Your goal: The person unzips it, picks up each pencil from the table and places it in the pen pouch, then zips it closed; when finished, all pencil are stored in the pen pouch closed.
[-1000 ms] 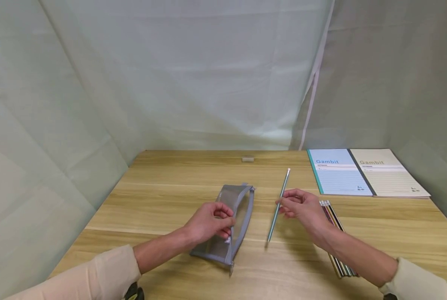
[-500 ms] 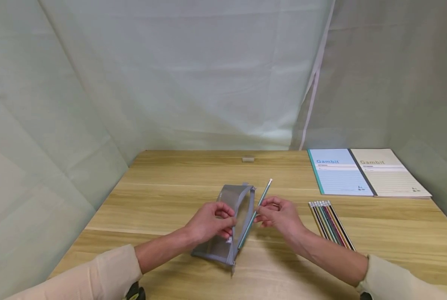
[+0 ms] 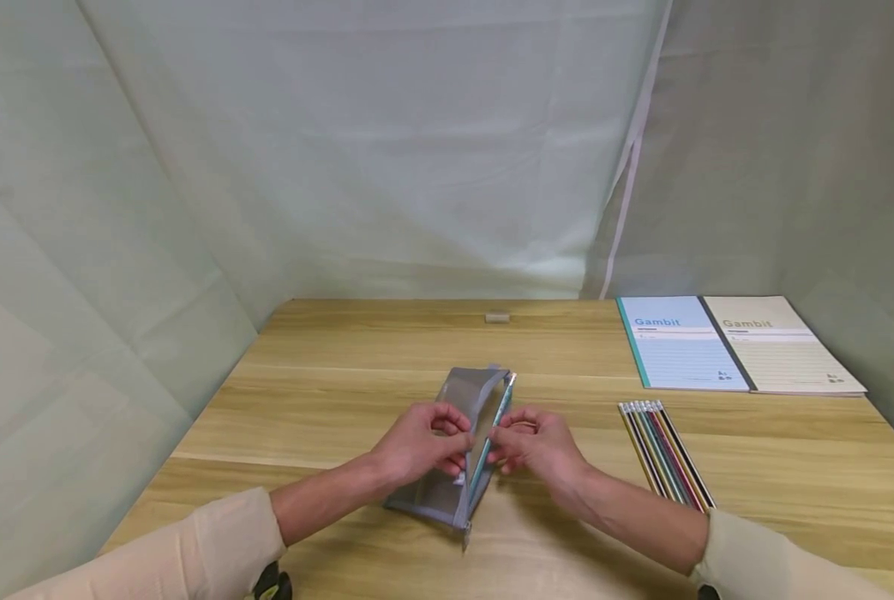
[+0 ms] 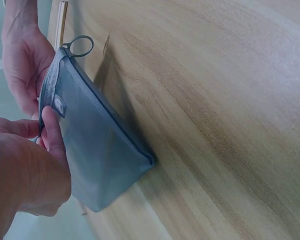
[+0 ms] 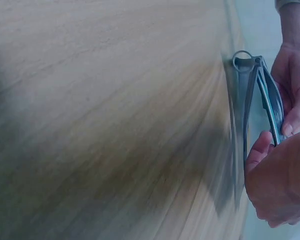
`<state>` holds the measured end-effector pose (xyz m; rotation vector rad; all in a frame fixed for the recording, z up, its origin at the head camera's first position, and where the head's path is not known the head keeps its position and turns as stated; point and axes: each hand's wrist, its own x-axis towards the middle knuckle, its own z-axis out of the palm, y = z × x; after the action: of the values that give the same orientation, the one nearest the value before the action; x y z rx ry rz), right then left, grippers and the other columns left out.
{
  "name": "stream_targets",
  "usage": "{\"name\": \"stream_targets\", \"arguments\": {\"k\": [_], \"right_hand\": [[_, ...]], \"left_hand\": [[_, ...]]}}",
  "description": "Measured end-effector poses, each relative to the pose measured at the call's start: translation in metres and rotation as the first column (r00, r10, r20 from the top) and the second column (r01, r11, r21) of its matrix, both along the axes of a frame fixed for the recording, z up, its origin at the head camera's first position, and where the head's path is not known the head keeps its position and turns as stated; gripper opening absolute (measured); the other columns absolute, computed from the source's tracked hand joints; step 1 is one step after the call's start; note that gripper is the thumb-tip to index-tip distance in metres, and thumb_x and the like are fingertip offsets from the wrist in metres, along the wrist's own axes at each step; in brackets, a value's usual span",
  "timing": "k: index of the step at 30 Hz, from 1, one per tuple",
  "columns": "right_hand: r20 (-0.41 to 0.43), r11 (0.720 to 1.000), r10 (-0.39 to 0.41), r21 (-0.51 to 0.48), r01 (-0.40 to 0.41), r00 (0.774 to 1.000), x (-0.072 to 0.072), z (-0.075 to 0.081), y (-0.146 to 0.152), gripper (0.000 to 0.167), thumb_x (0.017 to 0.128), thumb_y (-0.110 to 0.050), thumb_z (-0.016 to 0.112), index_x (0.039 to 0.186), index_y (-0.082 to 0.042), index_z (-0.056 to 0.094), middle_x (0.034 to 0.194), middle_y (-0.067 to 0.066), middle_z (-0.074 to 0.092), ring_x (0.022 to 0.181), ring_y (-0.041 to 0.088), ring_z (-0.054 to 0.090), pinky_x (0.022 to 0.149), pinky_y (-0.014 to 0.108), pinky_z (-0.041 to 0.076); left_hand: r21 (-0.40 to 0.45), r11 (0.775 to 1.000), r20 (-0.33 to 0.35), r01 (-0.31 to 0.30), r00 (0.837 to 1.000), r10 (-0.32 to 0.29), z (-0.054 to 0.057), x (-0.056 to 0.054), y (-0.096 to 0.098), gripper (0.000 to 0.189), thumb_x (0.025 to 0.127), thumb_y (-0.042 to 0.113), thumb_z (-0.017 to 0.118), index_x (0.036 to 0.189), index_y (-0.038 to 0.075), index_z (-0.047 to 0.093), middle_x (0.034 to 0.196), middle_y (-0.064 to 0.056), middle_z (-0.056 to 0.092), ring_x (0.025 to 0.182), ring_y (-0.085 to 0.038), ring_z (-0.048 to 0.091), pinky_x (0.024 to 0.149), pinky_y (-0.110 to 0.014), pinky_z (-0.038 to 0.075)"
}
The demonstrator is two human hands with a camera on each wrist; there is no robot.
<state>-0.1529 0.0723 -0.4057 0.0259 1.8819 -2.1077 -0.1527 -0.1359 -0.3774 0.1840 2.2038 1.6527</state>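
Note:
A grey mesh pencil case (image 3: pixel 427 498) lies on the table with its zipped mouth spread apart; the left wrist view shows its side wall (image 4: pixel 97 150) and a ring pull (image 4: pixel 81 45). My left hand (image 3: pixel 422 446) pinches the near lip of that mouth between thumb and fingers. At the opposite lip, my right hand (image 3: pixel 538 448) pinches a teal pencil (image 3: pixel 504 404), which lies lengthwise in the opening. Its eraser end sticks out at the far end of the case. In the right wrist view the pencil (image 5: pixel 268 102) runs between the two lips; its lower end is hidden.
Several pencils (image 3: pixel 662 450) lie side by side to the right, partly behind the right forearm. Two notebooks, one blue (image 3: pixel 682 358) and one cream (image 3: pixel 780 354), lie at the back right. A small eraser-like block (image 3: pixel 497 317) sits near the table's (image 3: pixel 327 350) back edge.
My right hand has carried the teal pencil leftward from beside the row of pencils into the mouth of the pencil case. My left hand has stayed on the lip.

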Motion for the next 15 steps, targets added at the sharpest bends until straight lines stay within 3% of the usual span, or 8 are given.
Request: {"name": "stream_targets", "arguments": {"k": [15], "right_hand": [[0.021,0.998,0.014,0.065,-0.016,1.0,0.0005,-0.0006,-0.0069,0.017,0.096,-0.001,0.075,0.108,0.006,0.065,0.088,0.014,0.077,0.067,0.018,0.072,0.058,0.026,0.059]], "left_hand": [[0.007,1.0,0.001,0.003,1.0,-0.003,-0.0013,-0.0001,0.0005,0.018,0.1,0.002,0.072,0.113,-0.007,0.063,0.097,-0.015,0.066,0.072,-0.018,0.072,0.07,-0.036,0.067]]}}
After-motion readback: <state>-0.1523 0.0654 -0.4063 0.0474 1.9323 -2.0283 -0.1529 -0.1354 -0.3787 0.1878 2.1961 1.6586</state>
